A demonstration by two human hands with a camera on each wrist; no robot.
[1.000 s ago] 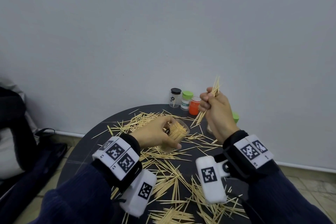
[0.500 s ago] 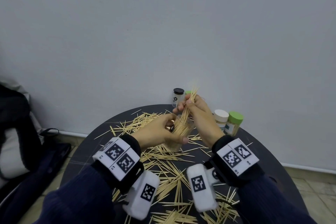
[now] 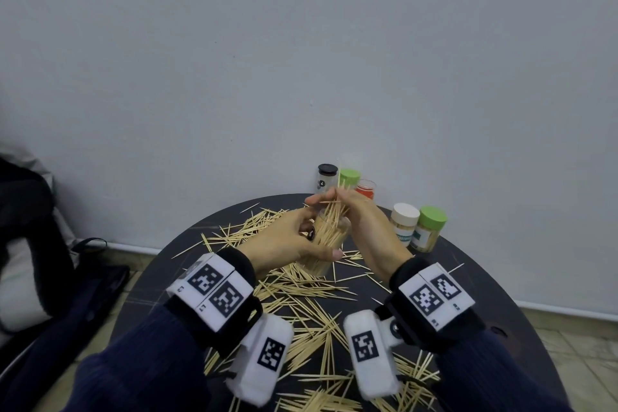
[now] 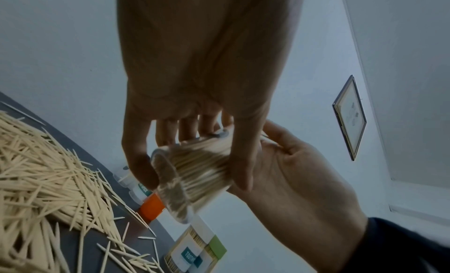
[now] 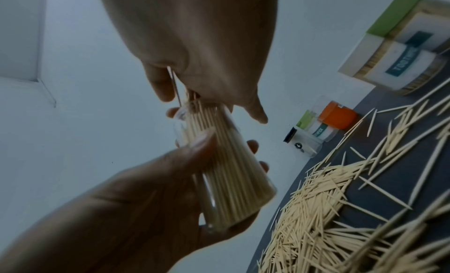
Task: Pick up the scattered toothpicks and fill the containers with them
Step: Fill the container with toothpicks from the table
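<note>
- A clear container [image 3: 329, 241], already packed with toothpicks, was held above the round dark table [image 3: 475, 291] by the left hand [image 3: 284, 241]; in the left wrist view [image 4: 192, 173] the thumb and fingers were seen curled round its wall.
- A bundle of toothpicks [image 3: 336, 207] was pinched at the container's mouth by the right hand [image 3: 364, 221], with the lower ends of the sticks inside the opening and the upper ends standing out above the fingers.
- In the right wrist view the right hand's fingertips [image 5: 255, 111] were seen closed together on the sticks just above the rim of the container [image 5: 233, 173].
- Loose toothpicks [image 3: 301, 291] were scattered across the table, with a denser heap [image 5: 324, 196] shown near the held container.
- 5 capped jars were counted at the table's far edge: a black-lidded jar [image 3: 327, 177], a green-lidded jar [image 3: 349, 179] and an orange-lidded jar [image 3: 366, 189] close together, then a white-lidded jar [image 3: 404, 222] touching another green-lidded one [image 3: 429, 227] to the right.
- A framed picture [image 4: 349, 116] was seen on the wall.
</note>
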